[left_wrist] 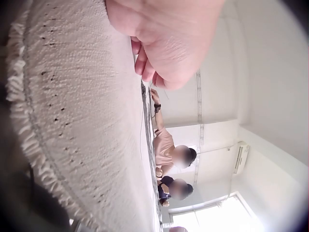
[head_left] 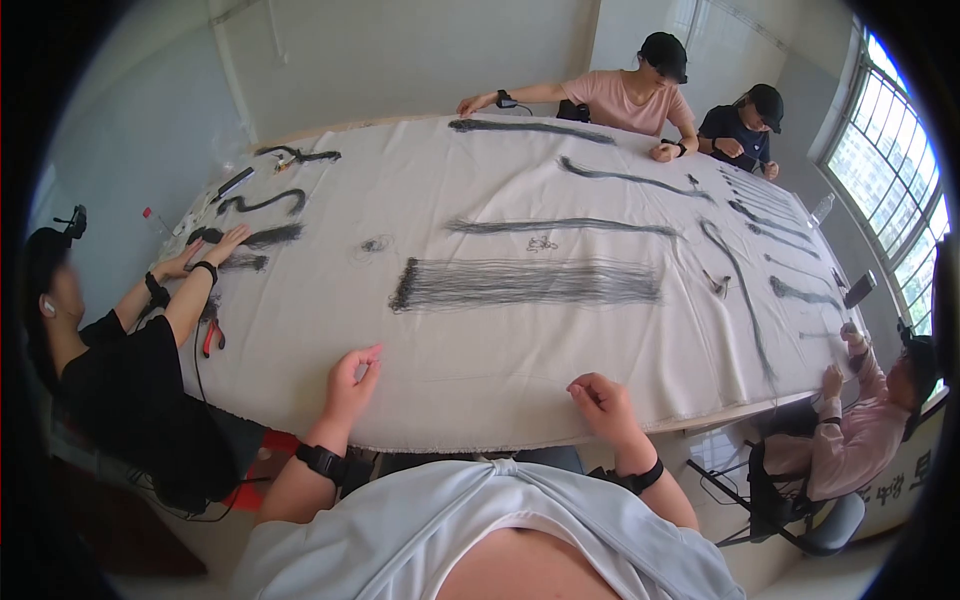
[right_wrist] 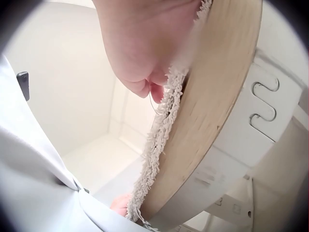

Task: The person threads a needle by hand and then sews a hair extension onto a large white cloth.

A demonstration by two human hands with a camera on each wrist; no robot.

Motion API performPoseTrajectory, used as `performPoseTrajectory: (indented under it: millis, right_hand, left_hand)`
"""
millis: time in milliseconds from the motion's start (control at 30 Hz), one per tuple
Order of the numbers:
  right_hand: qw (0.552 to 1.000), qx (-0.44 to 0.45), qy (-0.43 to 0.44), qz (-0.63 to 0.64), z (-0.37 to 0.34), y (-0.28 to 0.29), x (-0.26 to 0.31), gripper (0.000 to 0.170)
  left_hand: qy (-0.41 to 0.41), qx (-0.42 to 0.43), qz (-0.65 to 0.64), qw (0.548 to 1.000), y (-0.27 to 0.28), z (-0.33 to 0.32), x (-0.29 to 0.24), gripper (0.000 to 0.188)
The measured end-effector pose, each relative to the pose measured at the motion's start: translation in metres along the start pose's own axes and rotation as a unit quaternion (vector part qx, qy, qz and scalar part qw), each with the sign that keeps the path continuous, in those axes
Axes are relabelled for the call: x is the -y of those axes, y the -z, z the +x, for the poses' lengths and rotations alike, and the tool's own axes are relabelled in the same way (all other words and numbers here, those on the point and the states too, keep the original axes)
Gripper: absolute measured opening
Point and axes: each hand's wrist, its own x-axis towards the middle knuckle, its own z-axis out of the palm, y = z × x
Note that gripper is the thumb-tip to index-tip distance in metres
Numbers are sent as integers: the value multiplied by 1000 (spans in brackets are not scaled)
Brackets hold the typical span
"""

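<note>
My left hand (head_left: 352, 385) is near the front edge of the cloth-covered table, fingers curled and thumb and fingertips together on a thin strand. Across from it, my right hand (head_left: 603, 402) pinches the same strand of hair, a fine loop (right_wrist: 151, 99) of which hangs from its fingertips in the right wrist view. Between both hands the strand shows only as a faint line over the white cloth. Beyond them lies a wide, flat spread of long dark hair (head_left: 530, 284), its thicker end at the left.
More dark hair bundles (head_left: 560, 228) lie across the white cloth (head_left: 480, 350), with small tangles (head_left: 375, 245) among them. Red-handled pliers (head_left: 213, 337) lie at the left. Other people sit around the table, one at the left (head_left: 110, 370) with both hands on a bundle.
</note>
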Motion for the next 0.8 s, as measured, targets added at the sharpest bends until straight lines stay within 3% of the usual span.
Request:
performPoseTrajectory:
  millis: [800]
  right_hand:
    - [999, -26, -1, 42, -17, -3, 3, 13]
  left_hand:
    - [4, 9, 3, 1000, -2, -7, 14, 8]
